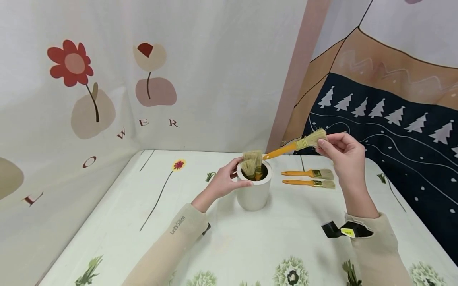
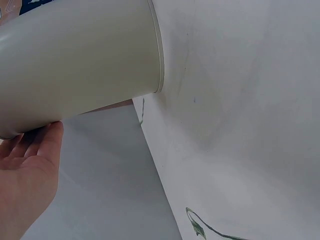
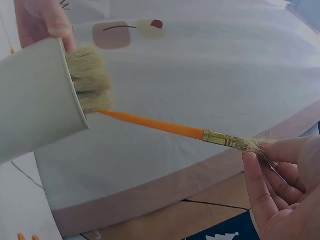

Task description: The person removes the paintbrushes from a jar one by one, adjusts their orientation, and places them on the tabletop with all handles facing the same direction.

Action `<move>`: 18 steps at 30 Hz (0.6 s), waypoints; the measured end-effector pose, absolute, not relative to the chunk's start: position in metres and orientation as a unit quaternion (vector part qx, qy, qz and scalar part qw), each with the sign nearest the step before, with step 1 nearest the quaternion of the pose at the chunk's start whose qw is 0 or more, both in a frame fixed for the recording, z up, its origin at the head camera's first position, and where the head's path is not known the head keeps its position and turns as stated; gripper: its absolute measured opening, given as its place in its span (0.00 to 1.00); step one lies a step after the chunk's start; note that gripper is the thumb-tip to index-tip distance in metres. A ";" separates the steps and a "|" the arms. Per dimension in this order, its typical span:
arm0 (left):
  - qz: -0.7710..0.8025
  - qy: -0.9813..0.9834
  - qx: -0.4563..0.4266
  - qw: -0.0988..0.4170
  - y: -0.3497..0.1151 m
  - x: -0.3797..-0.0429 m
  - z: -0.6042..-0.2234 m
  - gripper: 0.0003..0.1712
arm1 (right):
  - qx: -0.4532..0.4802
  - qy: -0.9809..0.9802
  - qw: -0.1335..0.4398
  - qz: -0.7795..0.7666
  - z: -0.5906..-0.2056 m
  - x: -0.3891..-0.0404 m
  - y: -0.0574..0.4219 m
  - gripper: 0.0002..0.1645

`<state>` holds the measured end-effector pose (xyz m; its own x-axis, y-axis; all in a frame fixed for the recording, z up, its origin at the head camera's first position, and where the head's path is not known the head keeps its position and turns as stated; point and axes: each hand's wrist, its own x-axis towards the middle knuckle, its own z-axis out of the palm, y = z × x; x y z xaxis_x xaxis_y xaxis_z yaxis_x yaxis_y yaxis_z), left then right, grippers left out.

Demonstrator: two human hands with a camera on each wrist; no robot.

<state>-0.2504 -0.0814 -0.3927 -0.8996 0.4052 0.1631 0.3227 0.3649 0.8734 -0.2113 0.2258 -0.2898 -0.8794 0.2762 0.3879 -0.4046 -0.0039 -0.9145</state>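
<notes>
My right hand [image 1: 346, 159] pinches a paintbrush [image 1: 282, 151] by its pale bristles. The brush has an orange handle and a brass-coloured ferrule; it slants down to the left, its handle tip close over the rim of a white cylindrical pot [image 1: 254, 198]. Thumb in front and fingers behind, my left hand [image 1: 224, 180] holds that pot near its top as it stands on the table. Inside the pot, paintbrushes stand bristles up [image 3: 90, 70]; their handles are mostly hidden. In the left wrist view, the fingertips lie along the pot's side wall [image 2: 85, 60].
Two more paintbrushes, an upper one [image 1: 302, 173] and a lower one [image 1: 300, 182], lie side by side on the white flower-printed table cover [image 1: 250, 242], right of the pot. A printed curtain [image 1: 222, 79] hangs behind the table, and a dark tree-patterned cloth [image 1: 393, 131] hangs at the right.
</notes>
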 end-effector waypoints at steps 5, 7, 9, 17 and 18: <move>0.520 0.824 0.222 0.039 -0.081 -0.250 -0.392 0.48 | 0.036 -0.652 0.228 0.722 -0.294 -0.209 0.237 0.07; 0.521 0.823 0.222 0.039 -0.081 -0.250 -0.392 0.48 | 0.032 -0.649 0.225 0.726 -0.296 -0.208 0.241 0.07; 0.521 0.823 0.221 0.040 -0.082 -0.250 -0.392 0.48 | 0.026 -0.647 0.225 0.728 -0.298 -0.208 0.245 0.07; 0.522 0.823 0.221 0.037 -0.081 -0.251 -0.393 0.48 | 0.001 -0.642 0.231 0.731 -0.303 -0.204 0.256 0.07; 0.523 0.823 0.221 0.037 -0.081 -0.250 -0.393 0.48 | -0.001 -0.642 0.230 0.731 -0.304 -0.204 0.258 0.07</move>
<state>-0.2504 -0.0810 -0.3927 -0.9000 0.4013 0.1704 0.3246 0.3560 0.8763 -0.2037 0.2578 -0.3042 -0.8943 0.3378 0.2936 -0.3345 -0.0688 -0.9399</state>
